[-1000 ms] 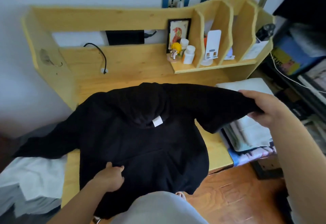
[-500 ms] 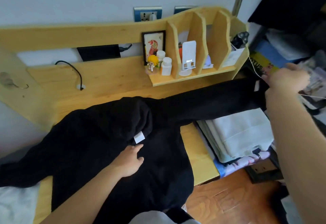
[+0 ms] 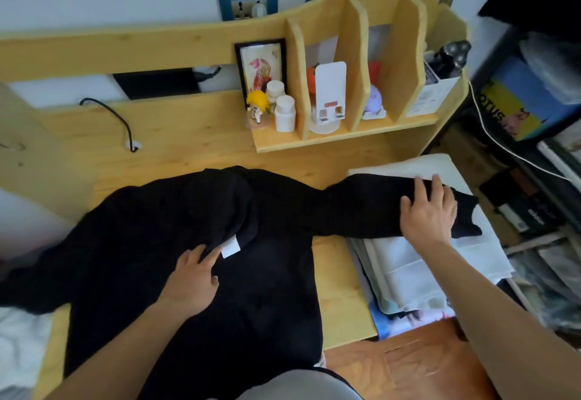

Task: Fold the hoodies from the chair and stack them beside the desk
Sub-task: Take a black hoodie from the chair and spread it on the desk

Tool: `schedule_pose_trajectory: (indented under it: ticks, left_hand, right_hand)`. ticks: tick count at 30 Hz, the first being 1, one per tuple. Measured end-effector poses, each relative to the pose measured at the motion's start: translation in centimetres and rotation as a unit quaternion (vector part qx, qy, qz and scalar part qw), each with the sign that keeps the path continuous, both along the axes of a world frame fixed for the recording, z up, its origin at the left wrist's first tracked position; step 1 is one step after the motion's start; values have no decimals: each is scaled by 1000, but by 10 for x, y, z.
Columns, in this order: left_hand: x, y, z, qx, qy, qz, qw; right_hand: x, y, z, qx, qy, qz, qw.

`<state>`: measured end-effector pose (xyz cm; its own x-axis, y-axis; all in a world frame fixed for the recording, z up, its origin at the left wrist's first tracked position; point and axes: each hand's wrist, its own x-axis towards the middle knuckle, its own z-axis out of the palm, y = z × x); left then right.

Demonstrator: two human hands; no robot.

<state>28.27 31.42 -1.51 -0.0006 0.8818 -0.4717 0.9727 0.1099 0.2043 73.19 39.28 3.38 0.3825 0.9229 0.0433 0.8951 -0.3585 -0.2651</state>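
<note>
Hoodie [image 3: 267,273], black, spread on desk [image 3: 176,135]; left hand [image 3: 191,280] and right hand [image 3: 429,211] flat, fingers straight. Smooth sleeve before folding inward.

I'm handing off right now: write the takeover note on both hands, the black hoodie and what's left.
Left hand: open, flat on the black fabric hoodie beside its white tag.
Right hand: open, pressing the hoodie's right sleeve onto the pale folded stack beside the pale wooden desk.
Done: hoodie spread on the desk.
Left: fold both sleeves in, fold the body, stack it beside the desk. The chair is not in view.
</note>
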Motion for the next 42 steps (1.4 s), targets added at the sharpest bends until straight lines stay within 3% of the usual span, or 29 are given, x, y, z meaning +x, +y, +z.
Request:
schedule_pose_trajectory:
  ticks: [6,9,11,12,15,18,20,22,24,25,27,30,33,36,38,40,42]
  left_hand:
    - [-1,6,6,17,24,-31,999]
    - [-1,10,3,58,34,-30,997]
    - [-1,11,2,50,14,16,999]
    - [-1,9,2,46,-6,52,998]
    - [-11,0,-2,99,-46,117,987]
    - [-31,-4,-12,133,-97,227,960]
    - [-47,5,-13,76,-221,400,886]
    - [-62,19,-11,-6,-372,544,752]
    - [-70,37,-8,-72,-488,602,628]
    - [-72,46,-9,-88,-518,609,594]
    - [-74,64,-11,-97,-525,609,587]
    - [-93,88,7,-76,-550,611,563]
    - [-129,119,57,-11,-634,565,527]
    - [-161,144,114,22,-683,478,552]
    - [-174,154,137,27,-700,431,569]
    - [-179,151,139,44,-676,406,614]
    - [-173,138,116,3,-583,405,704]
  right_hand:
    - [2,14,13,-97,47,-193,975]
    - [-32,13,25,16,-53,-8,998]
    - [-78,15,29,76,-49,147,985]
    - [-105,15,29,52,2,203,978]
    - [-174,7,14,-149,193,279,929]
    - [-220,3,-14,-228,246,273,902]
    - [-245,9,-27,-241,313,224,891]
    - [-266,27,-38,-232,386,120,885]
    - [-285,46,-49,-224,462,30,858]
    - [-294,52,-57,-225,497,8,838]
    - [-314,56,-64,-223,515,-1,827]
    - [-334,54,-45,-167,429,1,888]
    - [-331,48,-10,-60,487,-4,871]
    - [-330,40,27,-19,591,32,806]
    - [-331,36,45,-13,606,87,791]
    - [-330,30,45,-34,496,151,854]
    - [-319,25,18,-110,275,211,931]
